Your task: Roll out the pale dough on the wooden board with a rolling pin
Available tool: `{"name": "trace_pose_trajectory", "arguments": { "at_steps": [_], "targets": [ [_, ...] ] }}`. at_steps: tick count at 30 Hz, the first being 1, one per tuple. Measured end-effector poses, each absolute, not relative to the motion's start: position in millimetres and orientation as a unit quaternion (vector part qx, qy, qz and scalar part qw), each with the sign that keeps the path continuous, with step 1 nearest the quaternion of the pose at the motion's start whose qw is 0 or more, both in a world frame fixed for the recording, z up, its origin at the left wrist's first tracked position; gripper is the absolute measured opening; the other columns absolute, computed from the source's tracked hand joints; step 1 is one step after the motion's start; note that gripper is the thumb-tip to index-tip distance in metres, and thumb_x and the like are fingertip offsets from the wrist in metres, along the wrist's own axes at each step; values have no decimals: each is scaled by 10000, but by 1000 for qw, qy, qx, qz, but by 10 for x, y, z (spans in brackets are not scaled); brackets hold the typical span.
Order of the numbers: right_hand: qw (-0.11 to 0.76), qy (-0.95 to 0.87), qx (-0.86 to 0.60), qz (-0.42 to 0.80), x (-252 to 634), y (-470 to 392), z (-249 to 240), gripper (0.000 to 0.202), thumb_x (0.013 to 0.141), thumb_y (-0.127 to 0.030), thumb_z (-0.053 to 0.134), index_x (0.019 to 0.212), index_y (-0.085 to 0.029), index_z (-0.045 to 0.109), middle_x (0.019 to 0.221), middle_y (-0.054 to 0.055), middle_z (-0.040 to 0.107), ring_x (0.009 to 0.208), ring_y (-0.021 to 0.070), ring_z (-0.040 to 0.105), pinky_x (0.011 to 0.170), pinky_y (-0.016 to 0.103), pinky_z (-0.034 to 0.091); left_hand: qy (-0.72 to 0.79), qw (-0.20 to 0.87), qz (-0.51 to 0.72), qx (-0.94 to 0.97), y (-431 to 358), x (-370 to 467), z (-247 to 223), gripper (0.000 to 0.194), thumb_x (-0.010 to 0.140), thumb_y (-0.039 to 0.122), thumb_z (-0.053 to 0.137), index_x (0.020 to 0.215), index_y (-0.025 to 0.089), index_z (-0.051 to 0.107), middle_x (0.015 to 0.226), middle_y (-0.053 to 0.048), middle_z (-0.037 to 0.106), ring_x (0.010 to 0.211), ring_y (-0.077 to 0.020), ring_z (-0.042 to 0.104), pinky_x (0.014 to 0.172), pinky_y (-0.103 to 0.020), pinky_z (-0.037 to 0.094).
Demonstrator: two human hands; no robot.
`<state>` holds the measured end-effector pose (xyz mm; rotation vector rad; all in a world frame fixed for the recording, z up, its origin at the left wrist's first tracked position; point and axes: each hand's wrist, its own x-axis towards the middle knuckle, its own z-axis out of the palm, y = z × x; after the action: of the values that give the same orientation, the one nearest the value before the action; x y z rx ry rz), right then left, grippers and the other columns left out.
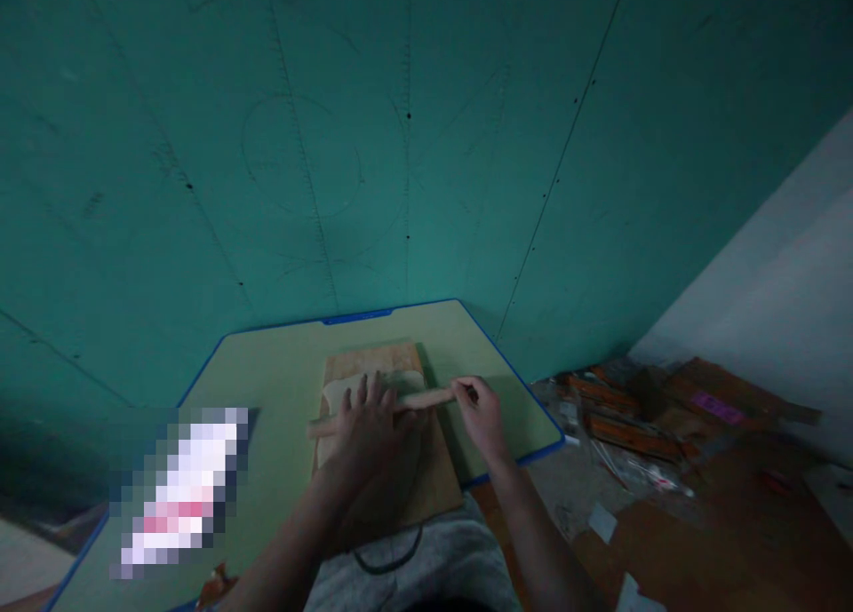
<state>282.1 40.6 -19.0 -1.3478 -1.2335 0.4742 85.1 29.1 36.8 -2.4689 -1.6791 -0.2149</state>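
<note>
1. Right now the rolling pin [423, 400] lies crosswise on a pale sheet of what looks like dough [338, 386], on the wooden board [373, 357], which sits on my worktop [280, 390]. Both pin ends stick out past the board's sides.
2. Left fingers [362, 392]: spread, palm down over the pin, left of its middle. They hide that stretch, so can't tell how hard I'm pressing.
3. Right fingers [463, 384]: curled in, pinching the pin's right end, just off the board's edge.
4. Pin handling, my read: light, stiff, plain wood. Should turn easily under a flat palm and may skew if one side gets more push. No separate handles visible, so best hold is low near both ends, or open palms on top.
5. Dough handling, my read: soft, stretchy, likely a bit tacky, tears if pinched or dragged. Lift from beneath with flat fingers, support the middle, don't pull one corner.
6. Board: looks rigid, probably moderate weight. Grip it by opposite edges. Can't tell if it slides on the worktop.
</note>
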Motion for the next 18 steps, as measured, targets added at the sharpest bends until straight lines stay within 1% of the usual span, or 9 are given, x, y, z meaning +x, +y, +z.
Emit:
{"name": "trace_pose_trajectory", "arguments": {
  "at_steps": [2,3,6,9,11,12,14,16,18],
  "targets": [
    [588,-530,-577,202,2818,391,-183,330,888,-536,558,773,-238,645,752,43,702,736,213,649,689,312,511,-557,95,-80,-821,240,848,310,454,997,448,522,1272,125,684,1478,-248,567,1359,-432,539,1037,-614,469],
    [587,-531,-577,202,2816,384,-179,341,888,-546,562,748,-242,627,726,32,685,711,206,638,668,303,502,-543,111,-95,-827,162,824,241,473,997,451,514,1297,120,669,1455,-251,586,1337,-430,557,1039,-615,464],
    [581,-529,-583,206,2812,369,-169,388,908,-567,534,690,-250,583,675,17,649,657,192,609,626,288,476,-474,146,-152,-855,-133,679,3,575,988,487,513,1438,134,564,1392,-216,646,1270,-406,605,1065,-616,435],
    [568,-535,-586,219,2809,365,-160,423,946,-571,471,708,-250,611,713,37,684,705,202,638,661,292,487,-436,140,-155,-875,-231,567,-45,602,985,496,511,1488,165,513,1456,-192,606,1333,-392,558,1103,-596,404],
    [556,-545,-585,228,2801,363,-153,421,952,-565,460,741,-248,639,759,54,715,756,217,665,701,305,500,-472,104,-129,-866,-102,581,74,550,995,460,497,1463,174,540,1469,-180,597,1348,-376,545,1119,-583,397],
    [550,-550,-584,231,2796,361,-149,410,948,-562,467,766,-247,655,793,64,733,785,226,678,724,315,507,-500,85,-115,-854,7,609,159,513,1007,445,484,1432,171,569,1454,-177,610,1329,-366,562,1109,-570,414],
    [541,-560,-582,234,2785,354,-139,378,929,-558,498,848,-243,690,897,87,767,870,247,701,780,338,520,-551,64,-80,-828,239,676,325,467,1022,437,469,1370,166,623,1432,-189,623,1319,-381,569,1065,-582,453],
    [532,-567,-584,232,2779,344,-130,361,913,-547,520,933,-240,711,995,107,781,945,266,710,821,360,528,-573,76,-73,-813,382,727,418,464,1033,466,445,1324,174,657,1471,-204,586,1366,-405,528,1053,-604,454],
    [520,-574,-591,227,2777,332,-123,356,920,-526,505,952,-240,715,1014,114,784,964,275,715,834,371,529,-574,92,-76,-810,350,747,389,467,1032,474,445,1323,178,658,1490,-203,570,1394,-412,502,1061,-614,448]
  ]
}}
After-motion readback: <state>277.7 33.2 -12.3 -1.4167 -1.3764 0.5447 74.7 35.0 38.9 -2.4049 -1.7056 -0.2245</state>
